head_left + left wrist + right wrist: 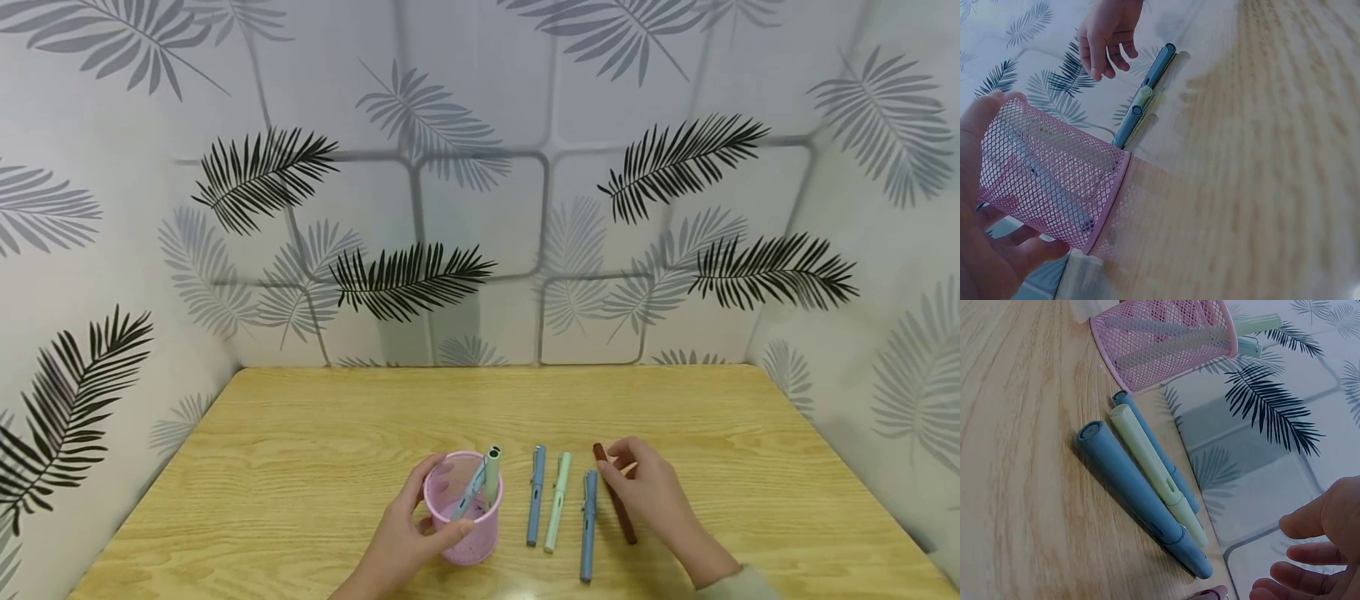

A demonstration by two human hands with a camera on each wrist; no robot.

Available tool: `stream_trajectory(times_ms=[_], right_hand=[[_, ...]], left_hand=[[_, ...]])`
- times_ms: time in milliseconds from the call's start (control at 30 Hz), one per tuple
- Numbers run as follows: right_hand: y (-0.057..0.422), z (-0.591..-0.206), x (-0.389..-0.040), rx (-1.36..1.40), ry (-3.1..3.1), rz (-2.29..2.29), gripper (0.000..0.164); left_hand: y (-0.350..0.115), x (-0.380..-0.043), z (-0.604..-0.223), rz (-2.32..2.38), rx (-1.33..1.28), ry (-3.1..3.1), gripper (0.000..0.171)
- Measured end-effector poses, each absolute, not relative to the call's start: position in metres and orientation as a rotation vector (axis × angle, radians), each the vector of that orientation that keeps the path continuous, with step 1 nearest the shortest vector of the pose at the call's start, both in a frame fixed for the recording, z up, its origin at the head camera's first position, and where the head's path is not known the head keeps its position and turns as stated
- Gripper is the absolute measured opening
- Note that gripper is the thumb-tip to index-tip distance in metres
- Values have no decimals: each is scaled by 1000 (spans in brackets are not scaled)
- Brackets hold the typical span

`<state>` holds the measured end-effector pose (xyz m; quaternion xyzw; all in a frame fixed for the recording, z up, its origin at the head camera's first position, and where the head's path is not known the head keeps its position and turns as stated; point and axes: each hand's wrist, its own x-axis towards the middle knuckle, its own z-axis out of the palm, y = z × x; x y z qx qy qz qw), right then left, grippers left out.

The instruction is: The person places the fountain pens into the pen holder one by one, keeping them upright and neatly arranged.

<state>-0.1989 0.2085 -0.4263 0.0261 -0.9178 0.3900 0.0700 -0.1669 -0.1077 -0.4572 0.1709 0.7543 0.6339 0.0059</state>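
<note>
The left hand [408, 533] grips the pink mesh cup [482, 542] around its side, apparently to steady it upright on the tabletop [300, 450]. The cup contains a light blue pen [468, 493] and a pale green pen [492, 477], both leaning toward the rim. The right hand [658, 490], thumb and fingers parted, is at the dark red pen [624, 518]; contact cannot be confirmed. Two blue pens [588, 533] and a mint pen [557, 507] lie between, spaced seemingly for single access.
</note>
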Motion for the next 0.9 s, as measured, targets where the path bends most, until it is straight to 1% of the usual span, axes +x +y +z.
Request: stream_trajectory(times_ms=[167,467,900], right_hand=[[210,-433,-203,62,-2806,1111,22],[212,-442,-208,65,-2895,976,33],[208,-445,-208,-28,-3004,916,34]], left_hand=[[-108,-167,-458,1984,534,2361,75],[-108,-167,-458,1983,539,2349,76],[-108,-166,-458,1990,552,2359,76]])
